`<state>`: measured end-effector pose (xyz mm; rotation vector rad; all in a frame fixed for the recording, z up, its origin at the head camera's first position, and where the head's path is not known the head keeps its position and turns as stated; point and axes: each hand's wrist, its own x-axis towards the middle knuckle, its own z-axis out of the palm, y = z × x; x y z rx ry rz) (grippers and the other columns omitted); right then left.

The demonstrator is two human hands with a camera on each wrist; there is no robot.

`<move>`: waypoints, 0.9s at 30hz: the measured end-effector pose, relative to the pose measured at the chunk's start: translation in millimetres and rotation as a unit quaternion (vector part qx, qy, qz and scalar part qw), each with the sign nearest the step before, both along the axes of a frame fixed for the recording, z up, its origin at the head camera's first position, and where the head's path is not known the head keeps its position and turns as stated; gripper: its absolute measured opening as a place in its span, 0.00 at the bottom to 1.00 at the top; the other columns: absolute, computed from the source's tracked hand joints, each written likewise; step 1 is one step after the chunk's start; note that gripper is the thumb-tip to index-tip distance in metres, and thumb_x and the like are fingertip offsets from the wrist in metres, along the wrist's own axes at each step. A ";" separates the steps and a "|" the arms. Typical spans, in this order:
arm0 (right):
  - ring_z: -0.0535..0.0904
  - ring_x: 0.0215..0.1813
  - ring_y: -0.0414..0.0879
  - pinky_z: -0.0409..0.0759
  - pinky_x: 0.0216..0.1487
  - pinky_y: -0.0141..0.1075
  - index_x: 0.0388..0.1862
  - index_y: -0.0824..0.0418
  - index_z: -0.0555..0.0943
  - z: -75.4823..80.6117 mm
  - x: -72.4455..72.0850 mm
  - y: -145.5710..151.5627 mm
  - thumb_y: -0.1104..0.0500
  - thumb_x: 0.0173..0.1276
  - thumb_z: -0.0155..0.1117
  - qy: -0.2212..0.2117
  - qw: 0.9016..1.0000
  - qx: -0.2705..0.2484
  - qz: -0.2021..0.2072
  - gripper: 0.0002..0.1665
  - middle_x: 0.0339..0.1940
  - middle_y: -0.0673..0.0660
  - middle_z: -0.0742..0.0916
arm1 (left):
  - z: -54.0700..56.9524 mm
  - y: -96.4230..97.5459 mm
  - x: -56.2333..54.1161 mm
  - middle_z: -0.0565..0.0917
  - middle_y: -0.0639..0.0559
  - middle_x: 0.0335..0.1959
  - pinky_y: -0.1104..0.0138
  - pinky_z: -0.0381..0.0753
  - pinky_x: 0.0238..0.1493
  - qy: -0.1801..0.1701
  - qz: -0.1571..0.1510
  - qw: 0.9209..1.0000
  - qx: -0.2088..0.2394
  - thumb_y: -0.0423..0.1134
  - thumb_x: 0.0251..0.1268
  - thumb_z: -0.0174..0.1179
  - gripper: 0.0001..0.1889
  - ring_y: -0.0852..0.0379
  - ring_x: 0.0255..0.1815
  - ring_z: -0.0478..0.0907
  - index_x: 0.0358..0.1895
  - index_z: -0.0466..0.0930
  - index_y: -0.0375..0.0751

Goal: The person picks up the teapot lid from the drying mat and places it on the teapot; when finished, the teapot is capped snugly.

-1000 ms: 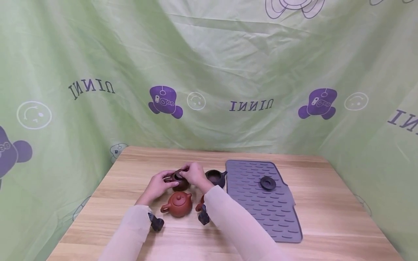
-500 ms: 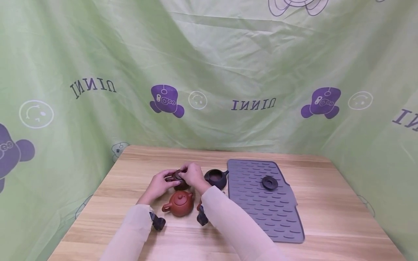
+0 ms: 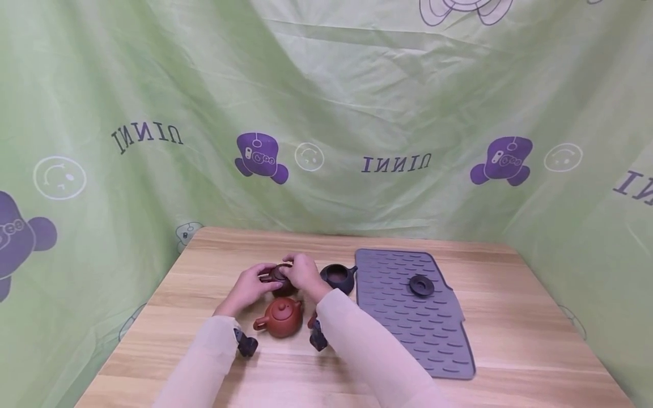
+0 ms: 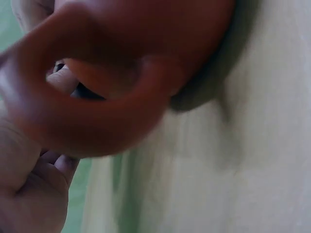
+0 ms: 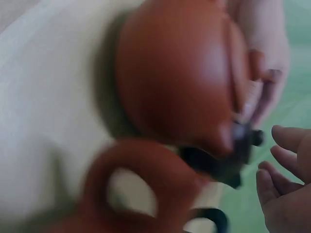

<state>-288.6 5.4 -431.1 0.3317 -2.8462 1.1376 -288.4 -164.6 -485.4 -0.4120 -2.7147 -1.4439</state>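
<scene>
My left hand (image 3: 249, 290) holds a small dark brown teapot (image 3: 283, 290) at its handle side, fingers and thumb around the body. The pot's lid (image 5: 243, 138) lies on top, its knob pointing up. Over the pot is my right hand (image 3: 304, 273); in the right wrist view its fingers are relaxed and apart from the knob. In front stands a red teapot (image 3: 280, 322) with its lid on. Another red teapot (image 5: 136, 165) is largely hidden under my right wrist in the head view. A lidless black teapot (image 3: 344, 283) stands just right of my right hand.
A grey ridged mat (image 3: 398, 328) lies on the right of the wooden table (image 3: 520, 328). One black lid (image 3: 421, 286) rests on the mat. A green printed curtain (image 3: 326, 85) hangs behind the table and at both sides.
The brown teapot's lid, held by my right hand at the pot's mouth earlier, now sits on the pot. The right fingers have come off its knob. My left hand stays on the pot.
</scene>
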 end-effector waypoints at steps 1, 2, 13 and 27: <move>0.82 0.48 0.48 0.78 0.50 0.34 0.47 0.61 0.86 5.4 0.9 3.4 0.59 0.63 0.70 0.001 1.000 -0.009 0.004 0.14 0.43 0.56 0.88 | 1.5 0.2 -0.2 0.78 0.34 0.56 0.49 0.72 0.60 0.000 -0.003 1.000 -0.005 0.37 0.54 0.73 0.32 0.38 0.57 0.75 0.61 0.73 0.29; 0.82 0.48 0.49 0.78 0.50 0.35 0.48 0.62 0.86 10.8 1.5 7.5 0.59 0.64 0.69 0.003 1.000 -0.018 0.008 0.14 0.44 0.56 0.88 | 3.3 0.5 -0.2 0.77 0.33 0.57 0.48 0.71 0.60 0.000 -0.006 1.000 -0.010 0.37 0.54 0.73 0.33 0.38 0.57 0.75 0.62 0.72 0.29; 0.80 0.53 0.54 0.77 0.56 0.43 0.49 0.66 0.84 41.3 4.8 71.3 0.62 0.66 0.66 0.026 0.998 -0.046 0.017 0.14 0.48 0.61 0.86 | 21.8 13.0 4.4 0.71 0.31 0.64 0.45 0.64 0.65 0.021 -0.031 0.999 -0.037 0.40 0.56 0.72 0.38 0.34 0.65 0.66 0.67 0.66 0.28; 0.82 0.49 0.54 0.79 0.50 0.46 0.49 0.64 0.84 34.5 20.0 150.2 0.60 0.65 0.68 0.037 0.998 -0.013 -0.053 0.15 0.47 0.58 0.87 | 41.2 52.7 0.0 0.76 0.32 0.58 0.49 0.68 0.63 0.049 -0.037 0.992 -0.111 0.37 0.56 0.71 0.31 0.37 0.60 0.71 0.61 0.73 0.27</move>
